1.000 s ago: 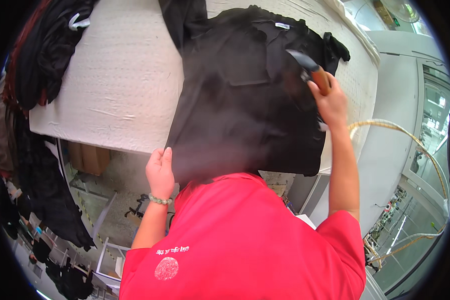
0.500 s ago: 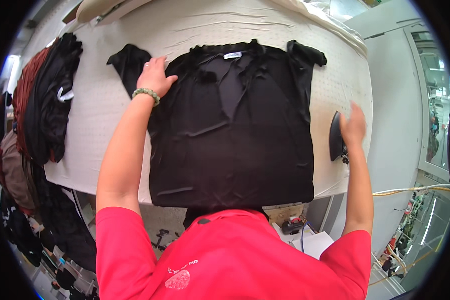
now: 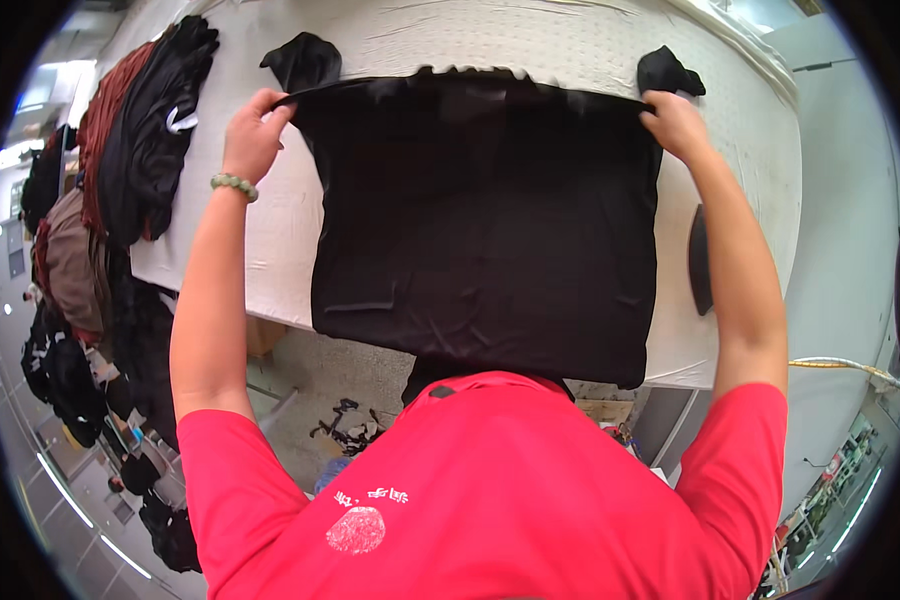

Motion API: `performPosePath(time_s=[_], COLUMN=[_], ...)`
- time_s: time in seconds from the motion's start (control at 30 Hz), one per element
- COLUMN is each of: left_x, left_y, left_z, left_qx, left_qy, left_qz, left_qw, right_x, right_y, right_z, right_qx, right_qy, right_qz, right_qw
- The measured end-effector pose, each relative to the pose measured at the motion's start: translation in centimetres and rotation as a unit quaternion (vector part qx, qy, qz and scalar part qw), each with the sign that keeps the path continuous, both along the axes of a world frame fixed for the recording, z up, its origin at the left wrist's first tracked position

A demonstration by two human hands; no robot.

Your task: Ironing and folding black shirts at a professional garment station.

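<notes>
The black garment is laid on the white padded table, its far edge grasped at one end by the left hand and at the other by the right hand. The dark iron is partly covered by the right forearm.

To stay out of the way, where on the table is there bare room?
Beyond the black garment, between its sleeves, and left of it toward the clothes pile, though the left forearm crosses there. The right side is crowded: the iron sits there, partly behind the right forearm.
</notes>
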State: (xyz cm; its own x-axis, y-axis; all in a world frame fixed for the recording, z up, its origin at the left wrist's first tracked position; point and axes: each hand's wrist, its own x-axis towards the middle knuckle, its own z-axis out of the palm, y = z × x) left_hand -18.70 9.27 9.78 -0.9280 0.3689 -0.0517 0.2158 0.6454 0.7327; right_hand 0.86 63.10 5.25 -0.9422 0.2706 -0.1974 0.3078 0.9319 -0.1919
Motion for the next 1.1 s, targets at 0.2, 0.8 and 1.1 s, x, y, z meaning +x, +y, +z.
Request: performPosePath(time_s=[0.2,0.8,1.1], left_x=[8.2,7.6,18.5], left_y=[-3.3,-7.3,-5.3], left_z=[15.1,29.5,8.4], left_qx=[0.266,0.309,0.155], left_qy=[0.114,0.404,0.322], left_qz=[0.016,0.078,0.159], left_qw=[0.957,0.857,0.920], right_x=[13.7,14.3,20.2], right_y=[-1.5,-2.4,-7.5], right_z=[19.7,33.0,16.3], right_qx=[-0.096,0.056,-0.040], right_qy=[0.289,0.567,0.456], right_qz=[-0.053,-0.030,0.000], right_qw=[0.951,0.821,0.889])
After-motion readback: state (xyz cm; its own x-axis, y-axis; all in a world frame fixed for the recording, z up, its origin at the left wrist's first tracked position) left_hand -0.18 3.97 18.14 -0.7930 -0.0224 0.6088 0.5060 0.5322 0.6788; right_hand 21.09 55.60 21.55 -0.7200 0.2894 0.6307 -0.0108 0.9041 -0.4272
